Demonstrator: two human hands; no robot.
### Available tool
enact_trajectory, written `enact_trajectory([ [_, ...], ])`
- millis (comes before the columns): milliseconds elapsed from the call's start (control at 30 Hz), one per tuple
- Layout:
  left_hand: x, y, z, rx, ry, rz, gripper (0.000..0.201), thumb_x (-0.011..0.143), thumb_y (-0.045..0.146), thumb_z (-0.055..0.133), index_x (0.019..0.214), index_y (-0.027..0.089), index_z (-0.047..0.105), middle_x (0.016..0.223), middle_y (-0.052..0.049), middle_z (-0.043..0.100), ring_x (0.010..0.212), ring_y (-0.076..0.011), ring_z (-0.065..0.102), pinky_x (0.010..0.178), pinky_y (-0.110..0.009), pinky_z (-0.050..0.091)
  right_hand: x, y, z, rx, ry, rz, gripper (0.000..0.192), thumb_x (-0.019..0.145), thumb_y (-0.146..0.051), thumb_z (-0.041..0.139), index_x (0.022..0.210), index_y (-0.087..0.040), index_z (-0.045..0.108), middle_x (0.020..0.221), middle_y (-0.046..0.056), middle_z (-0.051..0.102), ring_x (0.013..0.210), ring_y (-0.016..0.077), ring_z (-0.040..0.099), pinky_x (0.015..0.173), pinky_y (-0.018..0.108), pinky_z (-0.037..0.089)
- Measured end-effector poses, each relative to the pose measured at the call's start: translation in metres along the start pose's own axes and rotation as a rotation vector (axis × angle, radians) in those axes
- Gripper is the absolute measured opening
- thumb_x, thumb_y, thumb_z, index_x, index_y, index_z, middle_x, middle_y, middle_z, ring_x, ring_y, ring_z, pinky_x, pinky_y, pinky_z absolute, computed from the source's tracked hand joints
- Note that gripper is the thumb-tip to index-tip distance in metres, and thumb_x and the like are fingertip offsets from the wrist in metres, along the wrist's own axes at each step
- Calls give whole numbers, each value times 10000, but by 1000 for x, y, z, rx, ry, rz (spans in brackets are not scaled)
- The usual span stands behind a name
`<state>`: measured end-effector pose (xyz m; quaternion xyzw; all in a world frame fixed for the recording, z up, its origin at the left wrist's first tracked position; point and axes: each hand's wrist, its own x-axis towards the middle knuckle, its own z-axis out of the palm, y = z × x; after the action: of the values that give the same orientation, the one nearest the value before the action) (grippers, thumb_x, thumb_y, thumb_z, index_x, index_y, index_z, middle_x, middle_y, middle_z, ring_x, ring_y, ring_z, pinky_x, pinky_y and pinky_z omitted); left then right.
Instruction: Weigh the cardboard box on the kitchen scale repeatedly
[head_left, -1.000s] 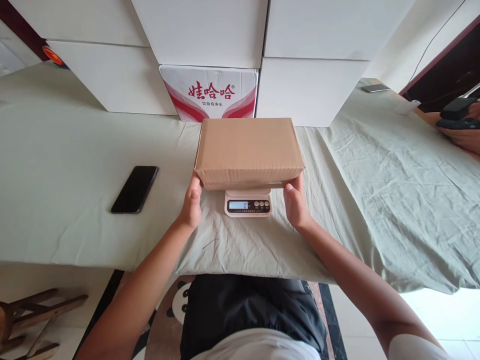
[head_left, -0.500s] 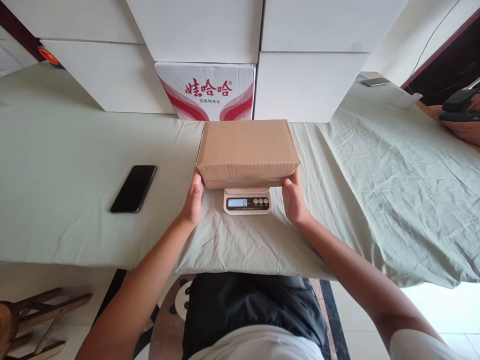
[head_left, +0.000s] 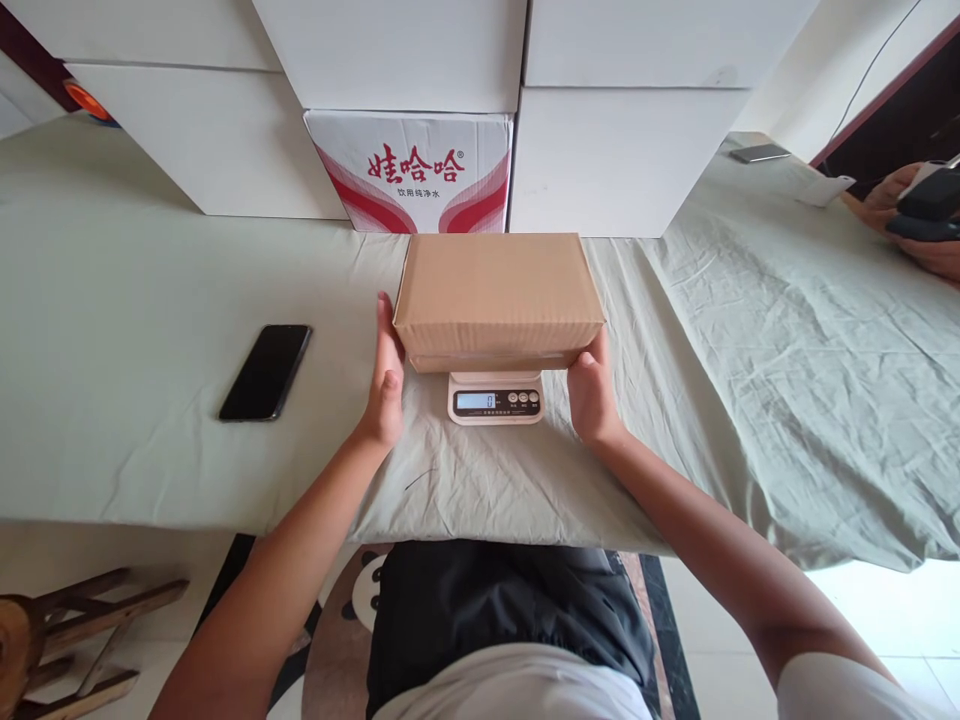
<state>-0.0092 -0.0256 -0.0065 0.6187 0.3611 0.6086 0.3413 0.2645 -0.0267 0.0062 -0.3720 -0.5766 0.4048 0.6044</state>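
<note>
- Centrally, in the head view, a closed brown cardboard box (head_left: 497, 295) sits over a small white kitchen scale (head_left: 495, 398); only the scale's front strip shows below the box, with a display reading 0 and a row of round buttons.
- Left hand (head_left: 386, 385): placed flat against the box's left end, fingers held together and extended toward the upper part of the frame, thumb lying alongside; the palm touches the cardboard.
- Right hand (head_left: 591, 395): set at the box's lower right corner, fingers curled and mostly hidden behind the box, thumb resting near the bottom edge. Whether those fingers press the far side cannot be told.
- Whether the box rests fully on the scale or is partly borne by the hands cannot be told.
- Table covering: a pale green sheet (head_left: 787, 330), creased toward the right of the frame, smoother at left.
- Left of centre: a black phone (head_left: 265, 371), face up, lying well apart from the box.
- Upper part of the frame: stacked white cartons (head_left: 622, 150), and between them a white carton with red print (head_left: 411, 172) just behind the box.
- Upper right edge: another person's hand (head_left: 911, 215) holding a dark device (head_left: 930, 200).
- Upper right on the sheet: a second flat phone (head_left: 759, 153).
- Lower left corner: part of a wooden stool (head_left: 52, 640) on the floor.
</note>
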Motion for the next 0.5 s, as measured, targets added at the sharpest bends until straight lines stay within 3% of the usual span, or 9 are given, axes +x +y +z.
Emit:
enact_trajectory([
  [100,2,1,-8,10,128,108,743,962,791,365,1655,530,310,1832,187,117,1724,-214,-81,1412,-442,36,3,2,-8,-25,94,-5,700,951,-741,417,1603,-505,327,1766,-85,363,1707,287,250,1398,630,249],
  [200,4,-1,-17,-39,206,89,634,1034,689,293,1640,518,361,1833,194,105,1720,-192,-104,1409,-433,19,7,3,-17,-39,198,5,690,952,-748,365,1588,-482,373,1772,-74,345,1723,274,199,1409,629,186],
  [333,5,-6,-22,-27,234,24,640,1043,699,211,1638,515,356,1836,187,86,1719,-200,-116,1406,-448,22,11,11,-24,17,282,60,655,950,-723,349,1529,-440,467,1730,-34,407,1716,263,224,1410,619,174],
  [500,5,-9,-22,15,238,-17,726,1042,703,151,1694,407,267,1854,96,50,1723,-208,-87,1401,-443,38,12,28,-30,10,323,79,605,954,-702,342,1469,-434,513,1669,-9,457,1672,277,318,1383,628,229],
])
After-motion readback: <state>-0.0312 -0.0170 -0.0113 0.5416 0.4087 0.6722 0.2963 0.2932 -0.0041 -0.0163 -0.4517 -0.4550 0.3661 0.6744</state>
